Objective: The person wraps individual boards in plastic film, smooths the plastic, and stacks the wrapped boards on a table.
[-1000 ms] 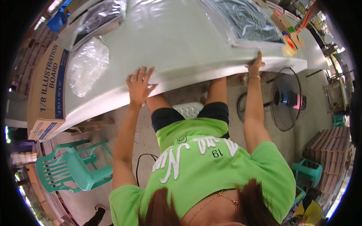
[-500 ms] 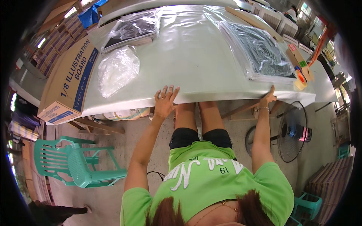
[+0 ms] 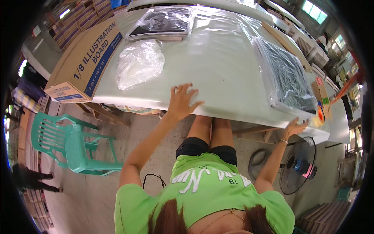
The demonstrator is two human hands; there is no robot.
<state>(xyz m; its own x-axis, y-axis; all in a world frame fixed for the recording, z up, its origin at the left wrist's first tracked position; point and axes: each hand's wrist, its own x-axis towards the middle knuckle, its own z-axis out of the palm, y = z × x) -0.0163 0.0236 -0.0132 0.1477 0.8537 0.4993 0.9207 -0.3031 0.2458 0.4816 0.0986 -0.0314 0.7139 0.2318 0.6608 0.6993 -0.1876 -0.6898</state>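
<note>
My left hand point(image 3: 182, 102) is over the near edge of the covered table point(image 3: 210, 85), fingers spread, with nothing in it. Farther right, my right hand point(image 3: 295, 128) is at the table's front edge, fingers apart and holding nothing. Just beyond it lies a stack of dark sheets in clear plastic point(image 3: 290, 78). An orange roll of tape point(image 3: 320, 114) rests by that stack's near right corner. Left of my left hand lies a crumpled clear plastic bag point(image 3: 141, 64). Behind the bag is another plastic-wrapped dark stack point(image 3: 161, 21).
A long cardboard box point(image 3: 83, 64) stands along the table's left end. A green plastic chair point(image 3: 74, 144) is on the floor at left, a standing fan point(image 3: 298, 167) below the right corner. A small carton point(image 3: 320, 95) and a long brown strip point(image 3: 284, 45) lie at right.
The view has shifted, so the table sits differently in it. My left hand has its fingers spread wider, and my right hand has turned with its fingers opened out.
</note>
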